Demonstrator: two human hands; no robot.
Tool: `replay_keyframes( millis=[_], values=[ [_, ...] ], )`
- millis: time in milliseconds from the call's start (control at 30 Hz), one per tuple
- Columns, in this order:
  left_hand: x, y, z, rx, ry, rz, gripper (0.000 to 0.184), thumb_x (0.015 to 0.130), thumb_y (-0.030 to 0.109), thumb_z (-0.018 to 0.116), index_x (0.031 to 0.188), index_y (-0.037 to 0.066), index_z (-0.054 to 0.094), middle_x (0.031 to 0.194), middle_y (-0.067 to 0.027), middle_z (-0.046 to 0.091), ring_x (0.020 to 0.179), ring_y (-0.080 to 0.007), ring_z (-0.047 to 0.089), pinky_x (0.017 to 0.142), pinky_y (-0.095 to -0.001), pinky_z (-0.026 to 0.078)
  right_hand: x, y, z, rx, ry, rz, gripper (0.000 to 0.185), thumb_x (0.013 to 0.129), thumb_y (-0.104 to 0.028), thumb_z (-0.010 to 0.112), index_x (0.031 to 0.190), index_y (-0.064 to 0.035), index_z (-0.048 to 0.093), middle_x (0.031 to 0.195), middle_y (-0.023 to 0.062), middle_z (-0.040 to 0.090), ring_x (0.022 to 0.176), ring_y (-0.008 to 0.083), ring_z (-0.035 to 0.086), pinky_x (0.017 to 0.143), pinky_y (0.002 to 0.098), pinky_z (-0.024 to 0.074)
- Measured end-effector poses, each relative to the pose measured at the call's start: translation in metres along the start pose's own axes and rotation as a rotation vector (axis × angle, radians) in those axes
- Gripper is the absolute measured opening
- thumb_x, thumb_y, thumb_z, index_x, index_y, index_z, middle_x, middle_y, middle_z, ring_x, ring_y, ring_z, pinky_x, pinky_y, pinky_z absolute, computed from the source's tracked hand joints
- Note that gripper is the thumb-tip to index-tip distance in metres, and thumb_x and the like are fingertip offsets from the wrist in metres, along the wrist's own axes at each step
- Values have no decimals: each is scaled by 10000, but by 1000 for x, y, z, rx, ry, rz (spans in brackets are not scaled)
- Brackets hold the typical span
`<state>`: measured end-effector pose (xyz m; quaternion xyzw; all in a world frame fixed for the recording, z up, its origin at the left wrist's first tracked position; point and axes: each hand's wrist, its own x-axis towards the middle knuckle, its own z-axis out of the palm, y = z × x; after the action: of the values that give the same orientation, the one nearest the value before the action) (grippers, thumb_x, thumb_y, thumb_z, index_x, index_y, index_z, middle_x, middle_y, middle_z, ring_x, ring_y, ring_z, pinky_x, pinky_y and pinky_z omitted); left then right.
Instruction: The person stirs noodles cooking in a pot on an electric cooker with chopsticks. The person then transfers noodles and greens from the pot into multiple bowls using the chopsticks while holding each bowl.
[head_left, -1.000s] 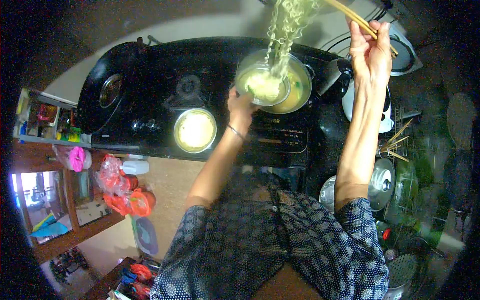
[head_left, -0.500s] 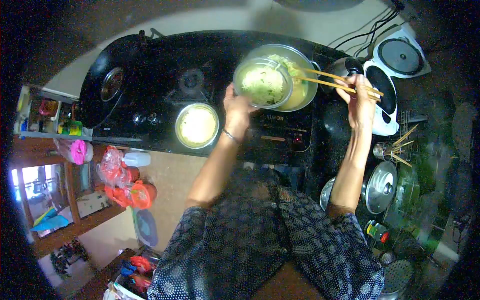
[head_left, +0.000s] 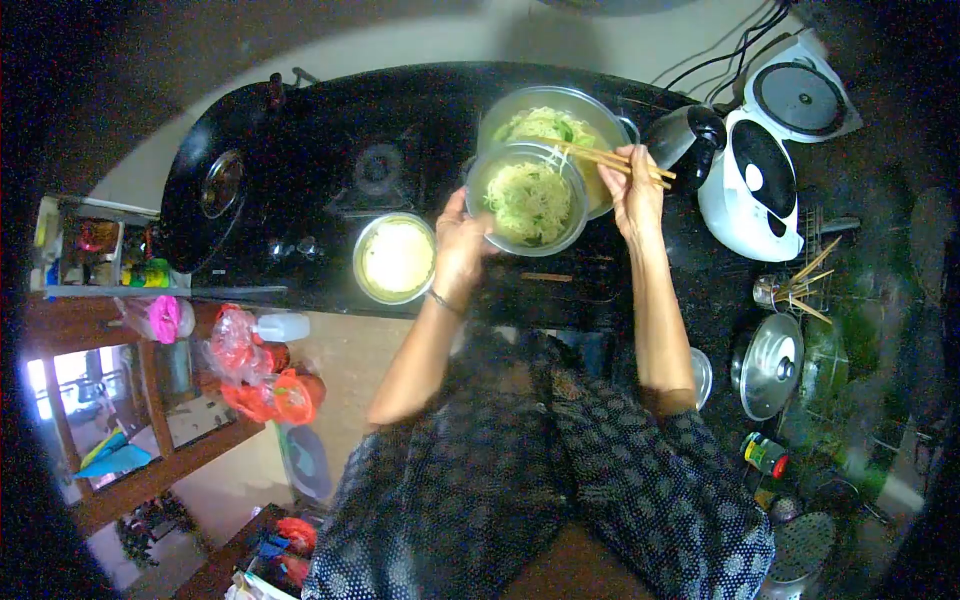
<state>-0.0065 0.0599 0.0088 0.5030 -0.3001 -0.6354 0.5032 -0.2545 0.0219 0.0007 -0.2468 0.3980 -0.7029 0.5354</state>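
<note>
My left hand (head_left: 463, 238) grips the left rim of a clear bowl (head_left: 573, 226) of noodles and greens, tilted in front of a larger pot (head_left: 607, 122). Noodles with green leaves (head_left: 552, 126) show in that pot as well. Wooden chopsticks (head_left: 612, 160) are pinched in my right hand (head_left: 634, 190), their tips at the bowl's far rim, where strands of noodle hang between bowl and pot. Left of my left hand stands a second round bowl (head_left: 396, 258) with pale contents, too bright to make out.
A black wok (head_left: 203, 190) stands at the left of the black cooktop. To the right are a kettle (head_left: 684, 150), an open white rice cooker (head_left: 735, 222), a cup of chopsticks (head_left: 766, 291), a glass lid (head_left: 768, 368) and a jar (head_left: 764, 455). Red plastic bags (head_left: 232, 345) lie lower left.
My right hand with the chopsticks has moved left and down, closer to the bowl. The bowl in my left hand has come toward me, uncovering more of the pot's noodles.
</note>
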Motion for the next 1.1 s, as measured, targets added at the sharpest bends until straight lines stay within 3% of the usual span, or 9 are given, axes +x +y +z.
replay_keyframes(
  millis=[133, 267, 333, 567, 700, 900, 1033, 1100],
  values=[
    [-1, -9, -7, 29, 11, -20, 449, 672, -56, 482, 1096, 79, 540, 845, -19, 592, 586, -90, 556, 416, -199, 477, 11, -29, 15, 76, -48, -78, 263, 960, -283, 464, 912, -28, 505, 883, 153, 614, 793, 241, 652, 719, 328, 576],
    [-1, -7, -6, 17, 19, -44, 412, 703, -35, 487, 1096, 77, 538, 849, -15, 590, 599, -81, 550, 441, -192, 471, 8, -73, 41, 84, -56, -158, 262, 960, -271, 464, 902, -20, 510, 887, 182, 625, 785, 260, 658, 721, 360, 584],
    [2, -7, -6, -7, 42, -62, 397, 715, -27, 487, 1095, 76, 536, 843, -14, 588, 587, -83, 544, 444, -192, 466, 2, -92, 53, 74, -110, -229, 264, 942, -272, 502, 893, -14, 522, 867, 135, 607, 819, 275, 653, 728, 385, 584],
    [21, -17, -1, -81, 22, -29, 394, 746, -34, 487, 1123, 77, 506, 837, -29, 581, 585, -115, 550, 449, -214, 472, -24, -132, 86, -2, -188, -333, 305, 928, -314, 522, 877, -14, 528, 857, 116, 591, 874, 275, 642, 761, 389, 579],
    [18, -12, 8, -236, 6, -39, 408, 743, -62, 465, 1127, 70, 498, 873, -44, 576, 619, -125, 558, 449, -218, 473, -30, -111, 79, -71, -244, -245, 263, 942, -269, 504, 878, -14, 521, 888, 102, 575, 864, 253, 640, 715, 345, 584],
    [24, -23, -4, -147, 18, -15, 450, 717, -61, 473, 1146, 73, 488, 947, -60, 589, 700, -142, 597, 477, -228, 498, -36, -64, 54, -458, -279, -25, 250, 929, -247, 538, 894, -2, 574, 869, 82, 586, 794, 181, 633, 680, 294, 577],
    [14, -8, -10, -88, 25, -35, 463, 696, -46, 487, 1142, 77, 491, 941, -57, 591, 693, -135, 593, 469, -220, 491, -35, -70, 41, -528, -275, 77, 258, 936, -274, 523, 901, -25, 580, 869, 69, 606, 805, 185, 649, 659, 281, 573],
    [3, 5, -6, -201, 84, -7, 451, 680, -37, 499, 1117, 73, 495, 883, -41, 582, 619, -115, 555, 425, -203, 440, -32, -78, 36, -514, -252, 61, 261, 939, -280, 516, 903, -29, 579, 875, 71, 609, 814, 195, 652, 662, 282, 572]
  ],
)
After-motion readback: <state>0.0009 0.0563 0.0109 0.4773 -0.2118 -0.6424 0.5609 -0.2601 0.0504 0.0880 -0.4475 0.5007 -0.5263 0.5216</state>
